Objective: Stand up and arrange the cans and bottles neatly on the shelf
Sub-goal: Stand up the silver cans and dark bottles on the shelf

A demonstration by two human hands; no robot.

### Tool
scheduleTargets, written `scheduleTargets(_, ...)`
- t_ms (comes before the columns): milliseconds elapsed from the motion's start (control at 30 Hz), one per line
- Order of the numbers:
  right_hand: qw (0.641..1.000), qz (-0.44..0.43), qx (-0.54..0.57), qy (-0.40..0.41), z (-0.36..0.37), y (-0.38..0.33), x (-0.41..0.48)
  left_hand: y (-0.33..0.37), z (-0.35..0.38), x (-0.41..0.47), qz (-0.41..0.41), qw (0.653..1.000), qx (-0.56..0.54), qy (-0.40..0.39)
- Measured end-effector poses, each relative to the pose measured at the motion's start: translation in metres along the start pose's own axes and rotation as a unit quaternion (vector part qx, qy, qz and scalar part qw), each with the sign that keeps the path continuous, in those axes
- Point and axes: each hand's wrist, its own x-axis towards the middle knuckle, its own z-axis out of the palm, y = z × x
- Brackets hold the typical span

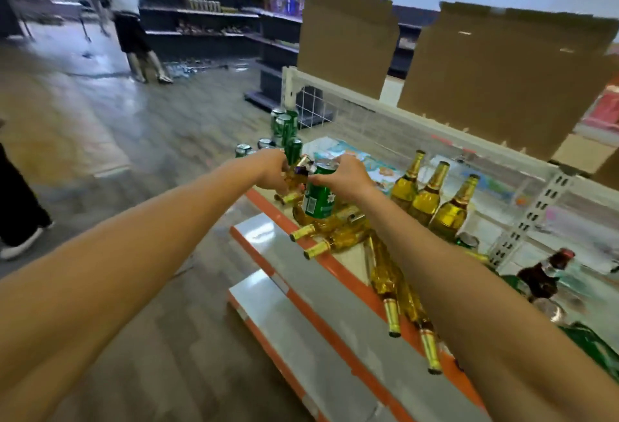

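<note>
Fragility likely matters here: the left hand (273, 170) grips a smooth golden glass bottle (296, 178) by its body, and the right hand (348, 177) clasps a light green aluminium can (318, 200) near its top, both above the orange-edged shelf (268, 210).

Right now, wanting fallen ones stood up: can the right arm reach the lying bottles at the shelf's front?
Probably not yet: the right arm's grip holds a green can, though the lying bottles sit uncovered.
</note>
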Motion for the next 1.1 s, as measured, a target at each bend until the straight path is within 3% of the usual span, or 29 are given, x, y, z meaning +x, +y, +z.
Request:
scheduleTargets(400, 0.999, -0.032, 0.011, -0.042, 0.079, -0.058, 0.128, -0.132, -0.01, 0.082, -0.072, 0.997, -0.033, 0.005)
scheduleTargets(700, 0.994, -0.08, 0.023, -0.065, 0.096, -0.077, 0.287, -0.162, -0.007, 0.238, -0.074, 0.984, -0.155, 0.038)
scheduleTargets(900, 0.992, -0.106, 0.023, -0.067, 0.09, -0.08, 0.365, -0.17, -0.012, 0.322, -0.054, 0.955, -0.267, 0.12)
scheduleTargets(1100, 0.989, -0.088, 0.065, -0.099, 0.1, -0.066, 0.423, -0.185, -0.011, 0.381, -0.055, 0.954, -0.259, 0.138)
